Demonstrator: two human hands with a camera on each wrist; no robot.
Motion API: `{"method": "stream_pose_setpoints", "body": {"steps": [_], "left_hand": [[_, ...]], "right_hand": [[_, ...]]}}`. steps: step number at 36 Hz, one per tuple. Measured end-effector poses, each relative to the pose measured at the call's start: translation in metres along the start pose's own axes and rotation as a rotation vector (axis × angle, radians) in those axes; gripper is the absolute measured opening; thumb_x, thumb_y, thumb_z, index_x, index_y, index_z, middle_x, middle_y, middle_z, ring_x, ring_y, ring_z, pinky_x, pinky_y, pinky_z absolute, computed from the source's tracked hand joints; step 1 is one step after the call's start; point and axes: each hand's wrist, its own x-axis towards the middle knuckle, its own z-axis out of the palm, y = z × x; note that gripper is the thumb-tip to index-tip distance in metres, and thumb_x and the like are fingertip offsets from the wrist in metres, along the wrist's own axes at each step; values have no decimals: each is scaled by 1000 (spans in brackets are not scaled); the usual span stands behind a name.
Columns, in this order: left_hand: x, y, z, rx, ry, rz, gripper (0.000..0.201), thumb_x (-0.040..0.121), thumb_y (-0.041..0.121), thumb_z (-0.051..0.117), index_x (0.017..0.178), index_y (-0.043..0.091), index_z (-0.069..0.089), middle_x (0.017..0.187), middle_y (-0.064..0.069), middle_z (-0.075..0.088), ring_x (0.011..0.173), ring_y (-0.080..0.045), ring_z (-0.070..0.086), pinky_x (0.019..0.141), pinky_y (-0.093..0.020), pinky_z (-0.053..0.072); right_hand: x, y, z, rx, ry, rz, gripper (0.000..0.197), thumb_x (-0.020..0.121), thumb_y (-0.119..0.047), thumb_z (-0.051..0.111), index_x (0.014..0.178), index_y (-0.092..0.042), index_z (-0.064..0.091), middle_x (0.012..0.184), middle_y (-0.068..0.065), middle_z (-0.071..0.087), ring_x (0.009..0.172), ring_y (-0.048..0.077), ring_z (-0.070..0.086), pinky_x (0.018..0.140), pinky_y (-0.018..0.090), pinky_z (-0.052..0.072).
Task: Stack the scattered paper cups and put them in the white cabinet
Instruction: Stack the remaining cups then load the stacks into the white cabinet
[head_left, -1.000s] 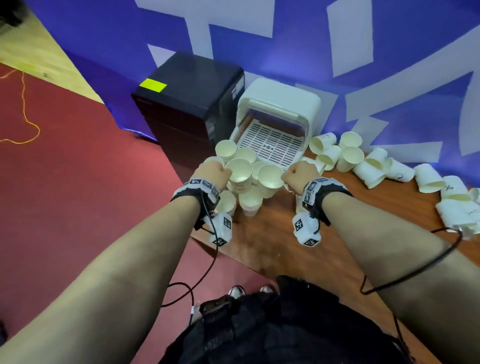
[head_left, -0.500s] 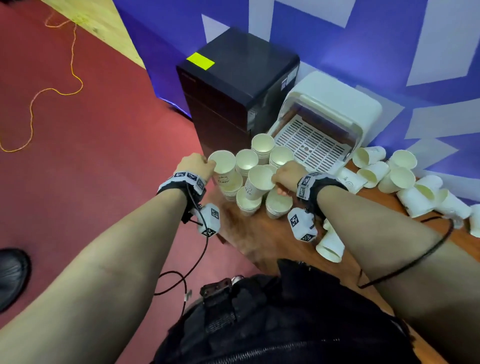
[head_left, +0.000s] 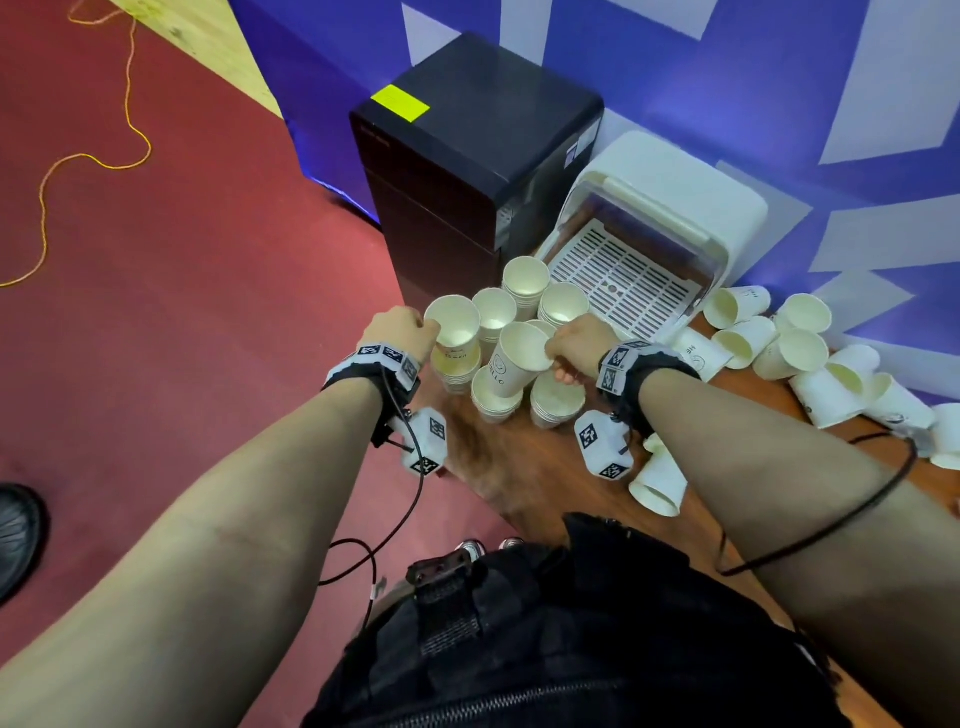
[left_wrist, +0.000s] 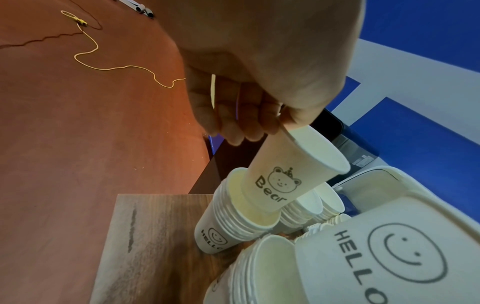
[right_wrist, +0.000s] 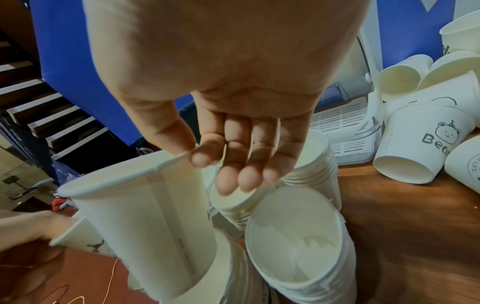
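Observation:
Several stacks of white paper cups (head_left: 556, 402) stand at the table's left corner, in front of the open white cabinet (head_left: 670, 208). My left hand (head_left: 400, 330) pinches the rim of a "Bear" cup (left_wrist: 291, 170), whose base sits tilted in the top of the leftmost stack (left_wrist: 228, 222). My right hand (head_left: 576, 345) pinches the rim of a "HELLO" cup (head_left: 511, 364) between thumb and forefinger (right_wrist: 200, 152), tilted just above a front stack (head_left: 496, 400). Loose cups (head_left: 810, 358) lie scattered on the right.
A black cabinet (head_left: 478, 150) stands left of the white one, by the blue wall. The wooden table (head_left: 530, 483) ends at a corner near the stacks, with red floor (head_left: 182, 312) beyond. One cup (head_left: 660, 483) lies on its side under my right forearm. A yellow cord (head_left: 88, 161) trails on the floor.
Both hands still hold their cups over the stacks. The left cup has dropped toward the leftmost stack and the right cup has lowered and tilted over a front stack. The view shifted left.

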Motion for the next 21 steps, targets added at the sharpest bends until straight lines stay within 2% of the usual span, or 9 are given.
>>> {"method": "stream_pose_setpoints", "body": {"steps": [4,8,11,13,16,21], "left_hand": [[-5,-1,0,21,-10,-4,28,77,34,47,61,11,55,71,-15,68,67,-34,69,68,-40,60],[-9,-6,1,31,-23,-8,28,80,33,48,64,11,56,68,-13,66,61,-33,63,58,-31,51],[-9,-11,5,6,-73,-23,30,77,36,47,71,11,63,72,-13,70,67,-33,69,67,-39,60],[-9,-15,8,-13,-84,-32,36,74,41,44,72,11,64,72,-13,70,69,-33,70,71,-45,61],[-9,-19,10,-22,-78,-39,38,75,42,43,72,10,64,71,-13,70,68,-33,70,70,-47,61],[-11,-19,9,6,-83,-40,29,80,33,49,74,9,64,74,-13,70,70,-33,71,69,-46,61]], "right_hand": [[-2,0,3,-2,-12,2,11,76,-6,57,70,1,64,54,15,61,44,22,52,46,25,42],[-4,2,6,-15,-25,-17,15,76,-8,57,63,-2,61,55,15,62,44,22,52,45,24,42],[-5,4,7,-25,-35,-30,16,76,-8,56,61,-2,61,57,16,61,44,22,51,45,24,42],[-6,4,7,-32,-42,-34,16,75,-8,56,61,-3,60,57,16,61,45,23,52,46,24,42],[-6,4,7,-44,-45,-30,15,75,-8,56,62,-3,60,56,16,61,45,23,51,47,25,42],[-9,2,9,-75,-54,-29,16,76,-10,57,63,-3,61,56,14,62,46,22,52,47,24,43]]}}
